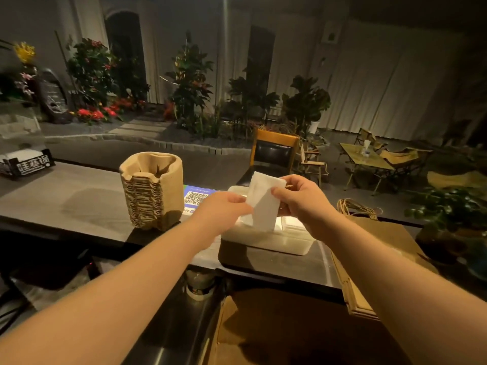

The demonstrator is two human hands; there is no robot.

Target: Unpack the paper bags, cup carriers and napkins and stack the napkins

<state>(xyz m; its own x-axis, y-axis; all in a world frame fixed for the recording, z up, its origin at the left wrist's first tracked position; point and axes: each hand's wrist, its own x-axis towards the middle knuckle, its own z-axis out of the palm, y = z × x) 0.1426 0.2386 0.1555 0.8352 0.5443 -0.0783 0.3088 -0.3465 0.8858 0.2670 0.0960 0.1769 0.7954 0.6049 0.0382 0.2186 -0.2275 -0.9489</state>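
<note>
Both hands pinch one white napkin (pixel 263 204), held upright just above the napkin stack (pixel 266 238) near the counter's (pixel 66 201) front edge. Left hand (pixel 224 209) takes the lower left edge, right hand (pixel 300 198) the right edge. Long axis runs near vertical; the stack lies directly below, apparently untouched.

Dim café or restaurant, service counter (pixel 66 196) across the lower frame with a QR code sign (pixel 196 197) at centre, stacked pulp cup carriers (pixel 152 191), folding camp chairs and a low table (pixel 366 158) at right, potted plants (pixel 191 80) along the back.
</note>
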